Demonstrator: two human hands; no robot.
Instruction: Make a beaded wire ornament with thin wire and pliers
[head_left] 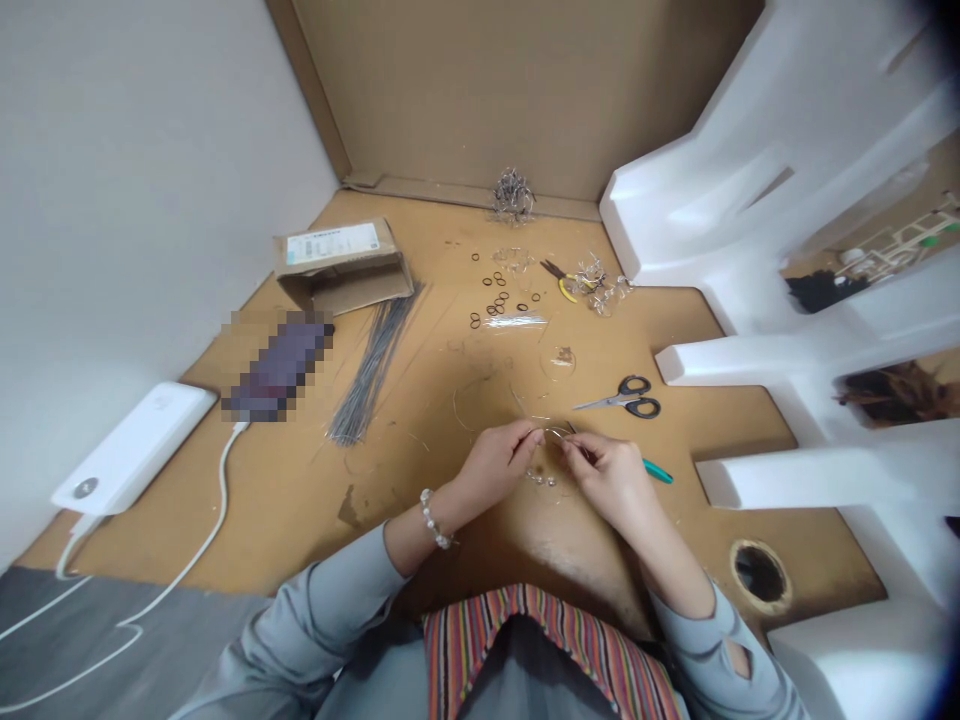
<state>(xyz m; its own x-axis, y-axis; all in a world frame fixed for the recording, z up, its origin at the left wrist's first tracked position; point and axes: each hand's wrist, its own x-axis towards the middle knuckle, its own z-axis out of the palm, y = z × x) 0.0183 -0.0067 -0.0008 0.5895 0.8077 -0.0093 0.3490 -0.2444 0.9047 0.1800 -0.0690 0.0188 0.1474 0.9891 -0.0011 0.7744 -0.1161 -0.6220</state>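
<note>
My left hand (504,462) is closed in a pinch on a thin silvery wire (553,431). Close by on the right, my right hand (611,475) pinches the same wire, which arcs between the fingertips. A teal handle (658,471) sticks out past my right hand, and a dark tip shows near its fingers; the middle is hidden, so I cannot tell whether the hand grips this tool. Small clear beads (541,480) on wire show just below the hands. Black-handled scissors (630,398) lie beyond my right hand, blades pointing left.
A bundle of grey wires (375,375) lies left, by an open cardboard box (341,262). Black rings (495,304), yellow-handled pliers (564,284) and tangled wire (513,194) lie farther back. A white power bank (135,448) is at left; white foam (720,365) borders the right, near a round hole (760,575).
</note>
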